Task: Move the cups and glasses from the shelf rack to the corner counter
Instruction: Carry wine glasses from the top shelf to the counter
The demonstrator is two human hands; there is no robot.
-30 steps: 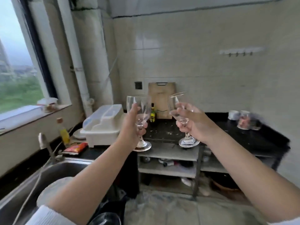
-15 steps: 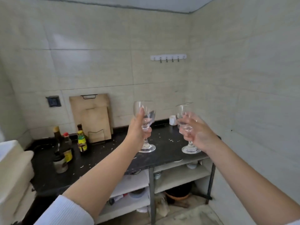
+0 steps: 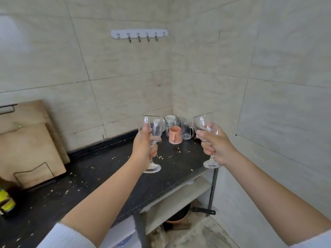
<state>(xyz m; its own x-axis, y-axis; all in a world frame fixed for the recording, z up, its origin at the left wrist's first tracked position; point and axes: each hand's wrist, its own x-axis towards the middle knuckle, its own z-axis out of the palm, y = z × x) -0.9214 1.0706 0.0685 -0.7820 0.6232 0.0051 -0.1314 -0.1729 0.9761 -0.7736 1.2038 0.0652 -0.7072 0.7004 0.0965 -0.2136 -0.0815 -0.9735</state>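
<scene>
Midway, I judged: my left hand (image 3: 145,151) gripped one stemmed glass (image 3: 151,138), my right hand (image 3: 216,147) another stemmed glass (image 3: 206,126), both aloft over the black counter (image 3: 107,176); several cups (image 3: 175,135) already stood in its corner; the rack was out of view

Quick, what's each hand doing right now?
Left hand: closed around the left stemmed glass.
Right hand: closed around the right stemmed glass.
</scene>
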